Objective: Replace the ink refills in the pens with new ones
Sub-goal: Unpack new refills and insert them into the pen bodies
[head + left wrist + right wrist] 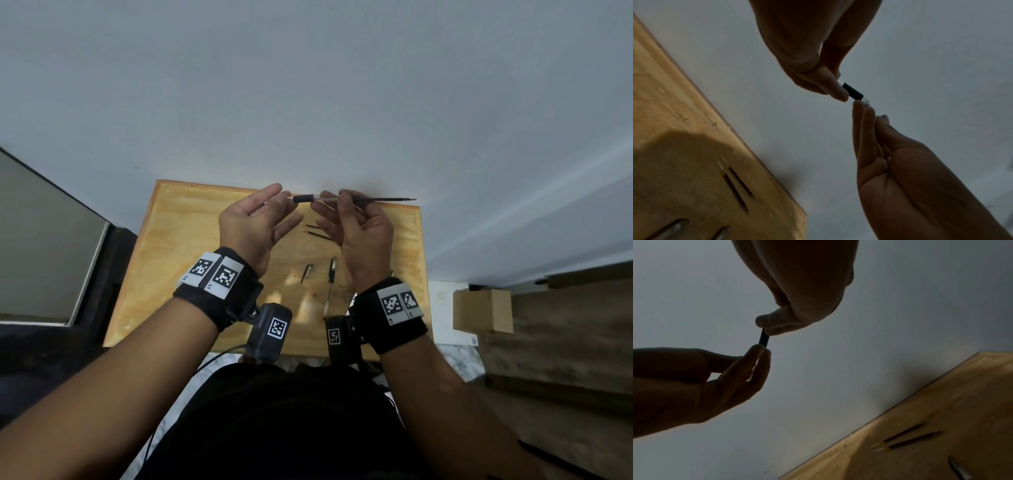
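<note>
Left hand (251,224): raised above the counter, palm up; grip pinched on the pen barrel (304,198), thumb and fingertips closed on its clear end beside the black sleeve; other fingers loosely extended.
Right hand (363,228): raised opposite the left, fingertips pinched on the refill (387,199) where it leaves the barrel; grip closed on it.
Barrel: held level in the air between both hands, over the far edge of the counter, black sleeve showing in the gap between the two pinches.
Refill: thin dark rod, partly inside the barrel, the rest sticking out past the right hand toward the right, tip free.
Counter (171,260): light wooden board against a pale wall.
Spare refills (317,231): two thin dark rods with pale ends, flat on the counter below the hands, side by side, nearly parallel.
Pen (330,286): whole, clear body with dark sleeve, flat on the counter near the right wrist.
Pen tip (307,273): small tapered piece, flat on the counter just left of the pen, apart from it.
Box (483,310): cardboard, off the counter's right side.
</note>
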